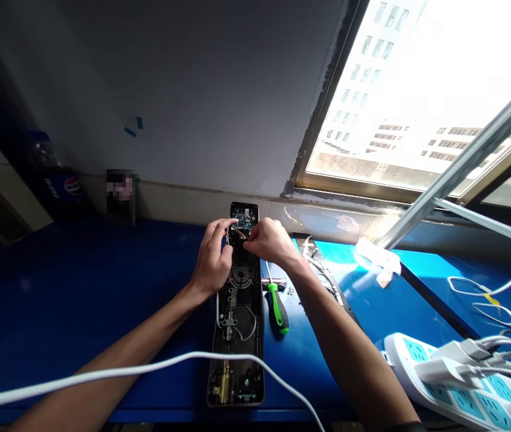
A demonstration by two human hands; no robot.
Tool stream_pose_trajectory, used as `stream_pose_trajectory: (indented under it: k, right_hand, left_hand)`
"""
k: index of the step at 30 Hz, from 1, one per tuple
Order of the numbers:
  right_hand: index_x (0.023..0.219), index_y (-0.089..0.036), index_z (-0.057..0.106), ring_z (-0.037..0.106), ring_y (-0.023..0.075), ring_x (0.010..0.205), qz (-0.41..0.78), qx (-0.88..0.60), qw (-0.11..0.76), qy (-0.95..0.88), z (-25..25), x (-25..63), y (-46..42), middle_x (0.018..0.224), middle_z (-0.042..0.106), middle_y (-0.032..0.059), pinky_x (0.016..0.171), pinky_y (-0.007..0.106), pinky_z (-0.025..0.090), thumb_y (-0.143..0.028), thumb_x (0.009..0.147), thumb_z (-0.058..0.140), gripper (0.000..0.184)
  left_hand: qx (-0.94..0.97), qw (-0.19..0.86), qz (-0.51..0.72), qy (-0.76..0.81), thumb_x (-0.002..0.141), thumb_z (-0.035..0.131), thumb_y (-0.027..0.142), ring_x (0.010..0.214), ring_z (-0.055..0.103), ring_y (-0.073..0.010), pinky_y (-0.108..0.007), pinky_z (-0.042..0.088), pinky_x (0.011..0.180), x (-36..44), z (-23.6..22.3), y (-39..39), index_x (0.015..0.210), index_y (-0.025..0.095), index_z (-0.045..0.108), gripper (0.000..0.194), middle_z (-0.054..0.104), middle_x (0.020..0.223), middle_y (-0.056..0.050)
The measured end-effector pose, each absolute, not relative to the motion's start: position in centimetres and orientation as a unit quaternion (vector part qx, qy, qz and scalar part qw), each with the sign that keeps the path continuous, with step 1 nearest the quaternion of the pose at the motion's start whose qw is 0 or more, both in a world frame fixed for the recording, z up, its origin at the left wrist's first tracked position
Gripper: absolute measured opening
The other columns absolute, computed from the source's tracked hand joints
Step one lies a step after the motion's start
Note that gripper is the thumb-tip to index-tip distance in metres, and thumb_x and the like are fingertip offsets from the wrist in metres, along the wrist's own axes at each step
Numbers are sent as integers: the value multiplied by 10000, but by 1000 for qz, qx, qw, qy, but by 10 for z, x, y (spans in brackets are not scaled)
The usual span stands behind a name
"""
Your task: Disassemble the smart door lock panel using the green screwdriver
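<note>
An open electronic door lock panel (236, 336) lay flat on a blue counter (79, 288), its long axis running straight away from the person toward the wall. Its far end carried an exposed circuit board (243, 219), and its near end held a brass latch mechanism (223, 384). A round recess sat midway along the dark casing, and thin white wires looped through the section nearer the person.

The left hand (212, 258) and right hand (271, 243) met over the far end of the panel, just below the circuit board. The fingers (237, 225) of the left hand were curled inward from the left side, and those of the right hand were bunched from the right. Both sets reached in at the board, but whether they gripped a wire or a part was too hidden to tell.

A green-handled screwdriver (277, 306) lay just beside the panel on the right, with a few small screws (290, 291) near its shaft. Farther right stood a white power strip (453, 384) with plugs in its sockets. A white cable (147, 366) crossed above the forearms in the foreground.
</note>
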State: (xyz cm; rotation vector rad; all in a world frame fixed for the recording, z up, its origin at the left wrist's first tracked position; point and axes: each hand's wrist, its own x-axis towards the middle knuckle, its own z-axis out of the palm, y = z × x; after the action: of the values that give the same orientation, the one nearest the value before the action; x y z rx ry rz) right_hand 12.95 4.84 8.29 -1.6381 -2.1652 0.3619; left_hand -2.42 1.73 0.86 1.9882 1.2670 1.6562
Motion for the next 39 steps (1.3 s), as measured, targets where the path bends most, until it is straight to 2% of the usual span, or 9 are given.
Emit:
stream_pose_trajectory:
  k: [7,11,15,19,24,28,30,34,39]
  right_hand:
    - [754,-140,802,541,113,608,220,-553,211,-775,103,154,54,626,655,21,559,246,383,-225,743,712,124]
    - [845,-144,790,456,82,568,320,-495,202,-782,111,181,57,601,556,-34,553,234,360,-408,843,690,281]
    - [900,-148,756,421,77,571,369,-472,193,-777,105,214,49,628,504,-50,549,228,350,-514,863,659,380]
    - [875,-140,777,435,87,579,348,-515,167,-766,96,244,25,652,555,-26,525,236,318,-448,825,682,326]
    - [644,-163,723,413,93,539,296,-579,111,-751,87,268,-11,566,527,-30,480,253,272,-262,723,664,140]
    - [501,-183,562,336,90,498,266,-629,86,-725,73,274,-32,493,409,-46,452,274,238,-206,695,631,207]
    - [480,-187,538,350,95,500,251,-647,77,-716,65,275,-39,485,410,-41,461,277,256,-181,684,637,227]
    - [481,-191,542,405,109,514,225,-671,65,-703,52,276,-45,495,479,-20,490,278,302,-164,684,669,241]
    - [449,-198,465,411,110,494,221,-675,53,-702,43,276,-45,480,452,-23,471,270,304,-182,695,719,354]
  left_hand:
    - [696,80,555,448,890,436,71,1361,540,-272,-516,472,1180,-24,16,12,1337,211,602,496,565,1405,-109]
    - [721,36,537,436,921,457,92,1372,531,-282,-527,447,1192,-20,24,6,1306,221,620,438,562,1407,-106]
    - [755,28,524,394,943,482,110,1320,570,-272,-501,476,1159,-10,34,1,1286,226,624,389,589,1376,-96]
    - [816,49,471,331,944,480,86,1190,640,-242,-437,543,1061,7,44,-4,1176,203,668,321,680,1216,-88]
    - [915,56,301,263,935,538,105,997,684,-244,-403,589,888,32,50,-11,1038,182,727,229,736,1043,-93]
    - [961,35,158,223,908,557,84,940,700,-260,-411,575,841,51,50,-14,984,182,764,241,756,963,-95]
    - [969,29,120,213,902,552,74,933,707,-270,-412,568,829,60,48,-13,950,179,773,249,762,940,-99]
    - [975,38,115,189,886,533,55,860,700,-257,-386,550,788,70,41,-9,828,192,760,272,762,899,-89]
    - [978,50,108,171,880,536,62,802,685,-246,-366,539,754,74,35,-6,818,211,763,278,759,867,-69]
